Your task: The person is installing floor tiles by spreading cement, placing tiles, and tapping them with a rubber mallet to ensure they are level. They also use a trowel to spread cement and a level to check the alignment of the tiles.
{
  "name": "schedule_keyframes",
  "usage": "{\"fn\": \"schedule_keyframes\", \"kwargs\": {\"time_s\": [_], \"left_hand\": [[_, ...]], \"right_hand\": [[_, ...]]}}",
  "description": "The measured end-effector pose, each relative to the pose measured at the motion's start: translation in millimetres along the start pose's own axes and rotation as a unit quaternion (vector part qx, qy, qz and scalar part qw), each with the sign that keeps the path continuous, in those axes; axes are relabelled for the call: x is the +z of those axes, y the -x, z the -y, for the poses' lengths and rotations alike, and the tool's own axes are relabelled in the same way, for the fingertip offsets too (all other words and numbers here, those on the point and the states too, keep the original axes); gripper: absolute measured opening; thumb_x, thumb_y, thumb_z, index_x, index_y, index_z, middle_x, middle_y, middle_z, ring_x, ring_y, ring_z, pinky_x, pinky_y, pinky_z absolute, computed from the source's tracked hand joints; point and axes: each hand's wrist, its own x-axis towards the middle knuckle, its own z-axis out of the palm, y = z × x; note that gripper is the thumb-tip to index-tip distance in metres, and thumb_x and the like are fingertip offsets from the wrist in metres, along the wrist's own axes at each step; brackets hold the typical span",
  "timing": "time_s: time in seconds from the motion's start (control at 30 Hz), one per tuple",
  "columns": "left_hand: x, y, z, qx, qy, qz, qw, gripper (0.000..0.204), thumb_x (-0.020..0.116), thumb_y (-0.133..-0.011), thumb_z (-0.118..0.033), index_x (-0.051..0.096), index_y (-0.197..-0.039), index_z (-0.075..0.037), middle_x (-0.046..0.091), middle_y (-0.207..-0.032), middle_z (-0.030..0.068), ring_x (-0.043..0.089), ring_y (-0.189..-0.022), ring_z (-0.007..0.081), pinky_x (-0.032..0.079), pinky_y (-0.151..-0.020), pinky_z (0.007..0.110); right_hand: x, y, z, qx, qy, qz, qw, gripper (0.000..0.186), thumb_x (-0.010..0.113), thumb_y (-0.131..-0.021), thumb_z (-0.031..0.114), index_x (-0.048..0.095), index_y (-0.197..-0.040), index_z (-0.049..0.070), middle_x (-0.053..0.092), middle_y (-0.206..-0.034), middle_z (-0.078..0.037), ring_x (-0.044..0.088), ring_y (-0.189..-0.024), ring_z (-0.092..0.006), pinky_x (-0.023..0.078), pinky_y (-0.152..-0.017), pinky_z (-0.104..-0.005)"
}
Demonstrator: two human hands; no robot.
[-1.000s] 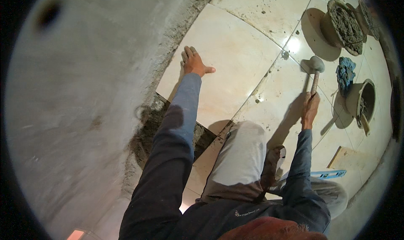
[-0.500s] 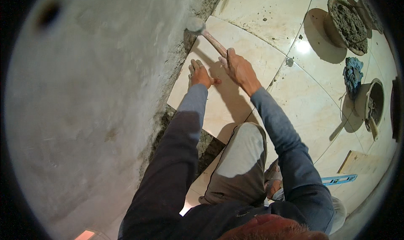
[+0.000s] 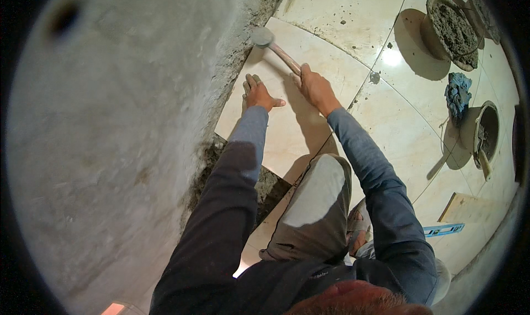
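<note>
My right hand [image 3: 318, 89] is closed round the wooden handle of a mallet [image 3: 262, 37] with a pale, rounded head. That head is over the far corner of a cream floor tile [image 3: 290, 141], close to the wall; whether it touches the tile I cannot tell. On the same tile, near its wall-side edge, my left hand [image 3: 259, 94] lies flat with the thumb stretched out to the right. The tile sits slightly askew to the wall. At its near edge a gap shows dark, rough mortar bedding [image 3: 270, 191].
A grey plastered wall [image 3: 121, 105] rises along the left. At the right stand a bucket of mortar [image 3: 454, 32], a crumpled blue cloth [image 3: 458, 94] and a bucket [image 3: 479, 133] with a wooden-handled tool in it. A wooden board [image 3: 469, 209] and a blue spirit level [image 3: 444, 230] lie nearer.
The mallet head has shifted a little to the right, away from the wall and further over the tile. My left hand stays on the tile. The whole view has shifted slightly.
</note>
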Motion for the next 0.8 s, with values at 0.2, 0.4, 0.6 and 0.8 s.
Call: {"fn": "schedule_keyframes", "kwargs": {"time_s": [0.2,0.4,0.6,0.8], "left_hand": [[6,-2,10,0.024,-0.019,0.001,1.000,0.141,0.098,-0.050,-0.048,0.019,-0.150,0.015,0.017,-0.159,0.0329,0.027,-0.146,0.0463,0.041,-0.114,0.046],[-5,-7,-4,-0.011,-0.018,0.005,1.000,0.138,0.097,-0.053,-0.046,0.019,-0.151,0.013,0.016,-0.160,0.0328,0.025,-0.146,0.0469,0.038,-0.115,0.051],[2,-13,-5,-0.010,-0.033,0.040,0.999,0.138,0.097,-0.052,-0.048,0.021,-0.150,0.012,0.015,-0.160,0.0308,0.025,-0.147,0.0452,0.039,-0.114,0.052],[-7,-9,-2,-0.013,-0.019,-0.010,1.000,0.138,0.099,-0.051,-0.043,0.021,-0.150,0.013,0.017,-0.160,0.0300,0.027,-0.146,0.0437,0.043,-0.111,0.051]], "right_hand": [[-9,-4,21,-0.016,-0.056,-0.039,0.998,0.041,0.052,-0.102,0.041,0.048,-0.103,0.000,0.065,-0.079,-0.031,0.065,-0.075,-0.0504,0.051,-0.064,-0.0557],[-18,-20,28,0.042,-0.053,-0.003,0.998,0.044,0.051,-0.103,0.043,0.047,-0.102,0.000,0.064,-0.079,-0.032,0.065,-0.076,-0.0503,0.051,-0.065,-0.0543],[6,-14,0,0.030,-0.028,-0.043,0.998,0.043,0.051,-0.102,0.042,0.048,-0.102,0.000,0.067,-0.081,-0.029,0.067,-0.075,-0.0472,0.053,-0.065,-0.0542],[-13,-11,38,0.043,-0.028,-0.016,0.999,0.042,0.050,-0.103,0.041,0.049,-0.102,-0.001,0.067,-0.081,-0.030,0.067,-0.075,-0.0478,0.052,-0.064,-0.0549]]}}
